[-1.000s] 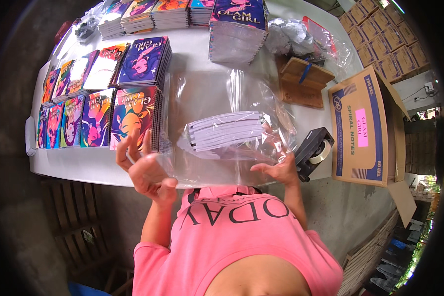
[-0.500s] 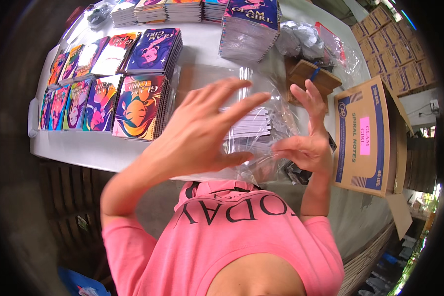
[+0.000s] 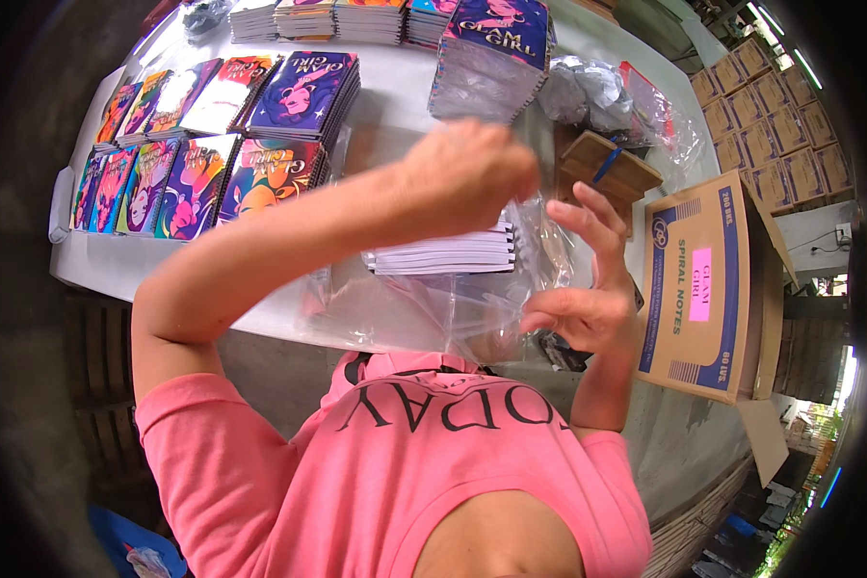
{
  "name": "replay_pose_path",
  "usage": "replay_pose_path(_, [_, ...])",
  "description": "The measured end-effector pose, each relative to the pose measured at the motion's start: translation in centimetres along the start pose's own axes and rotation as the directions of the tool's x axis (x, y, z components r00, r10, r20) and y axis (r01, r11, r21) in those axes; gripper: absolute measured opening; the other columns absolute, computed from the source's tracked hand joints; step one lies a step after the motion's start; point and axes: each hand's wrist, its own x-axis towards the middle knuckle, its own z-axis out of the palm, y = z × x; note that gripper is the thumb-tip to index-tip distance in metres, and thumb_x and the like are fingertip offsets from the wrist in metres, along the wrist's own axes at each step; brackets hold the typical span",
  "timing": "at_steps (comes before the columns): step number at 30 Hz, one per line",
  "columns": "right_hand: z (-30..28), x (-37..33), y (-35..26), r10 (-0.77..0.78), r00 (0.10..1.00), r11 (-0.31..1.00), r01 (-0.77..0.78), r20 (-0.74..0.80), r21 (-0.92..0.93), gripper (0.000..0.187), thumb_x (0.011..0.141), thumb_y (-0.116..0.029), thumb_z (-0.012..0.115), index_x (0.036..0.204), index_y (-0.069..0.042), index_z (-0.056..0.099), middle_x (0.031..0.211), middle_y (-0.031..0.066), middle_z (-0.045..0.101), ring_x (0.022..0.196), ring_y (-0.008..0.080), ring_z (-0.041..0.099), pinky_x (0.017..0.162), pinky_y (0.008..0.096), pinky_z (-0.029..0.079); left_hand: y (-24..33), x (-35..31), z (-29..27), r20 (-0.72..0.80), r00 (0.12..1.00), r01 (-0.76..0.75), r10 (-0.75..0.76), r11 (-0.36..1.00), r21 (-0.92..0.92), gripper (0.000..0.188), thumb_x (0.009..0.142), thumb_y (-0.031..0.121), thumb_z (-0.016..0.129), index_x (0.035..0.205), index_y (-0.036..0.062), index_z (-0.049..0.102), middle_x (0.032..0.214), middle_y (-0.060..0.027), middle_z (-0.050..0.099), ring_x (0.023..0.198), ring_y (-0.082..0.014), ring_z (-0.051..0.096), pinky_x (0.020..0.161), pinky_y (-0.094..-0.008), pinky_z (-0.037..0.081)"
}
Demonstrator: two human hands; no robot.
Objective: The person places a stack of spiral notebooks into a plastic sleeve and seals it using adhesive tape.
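Note:
My left hand [image 3: 477,173] is closed in a fist, blurred by motion, above the far part of a clear plastic bag [image 3: 405,313]; what its fingers hold is hidden. My right hand [image 3: 592,279] is at the bag's right side, its fingers curved and spread apart, with the thumb side by the film. Under or inside the clear film lies a stack of white-edged notebooks [image 3: 443,252], partly covered by my left forearm. I cannot tell whether the stack is fully inside the bag.
Colourful spiral notebooks [image 3: 299,96] stand in rows of stacks at left. A tall plastic-wrapped stack [image 3: 491,67] is at the back, beside crumpled plastic [image 3: 588,91]. An open cardboard carton [image 3: 694,289] stands at right, near a brown cardboard piece [image 3: 607,164]. More cartons [image 3: 771,125] are piled beyond.
My left hand has swung away from my body and closed from spread fingers into a fist. My right hand has shifted slightly nearer me. More of the bag's near side shows.

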Motion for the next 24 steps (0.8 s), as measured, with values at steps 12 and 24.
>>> replay_pose_path(12, [7.9,-7.8,2.7,0.308,0.940,0.949,-0.314,0.148,0.020,0.074,0.055,-0.030,0.085,0.122,-0.016,0.058,0.139,0.0064,0.046,0.136,0.0250,0.032,0.112,0.0474,0.019,-2.3,-6.7,-6.8,-0.867,0.498,-0.277,0.023,0.952,-0.134,0.014,0.075,-0.004,0.059,0.088,0.0005,0.061,0.084,-0.0075,0.058,0.064,-0.0154,0.048,0.057,-0.0266,0.039])
replay_pose_path(24, [6.3,-2.0,3.8,0.168,0.825,0.986,-0.129,0.539,-0.108,0.064,0.057,-0.023,0.080,0.116,-0.037,0.061,0.147,-0.0019,0.035,0.135,0.0194,0.031,0.104,0.0642,0.025,-5.1,-14.4,9.1,-0.225,0.973,-0.075,0.056,0.994,-0.078,0.073,0.056,0.014,0.064,0.128,0.0142,0.054,0.128,-0.0012,0.055,0.118,-0.0209,0.050,0.092,-0.0406,0.035])
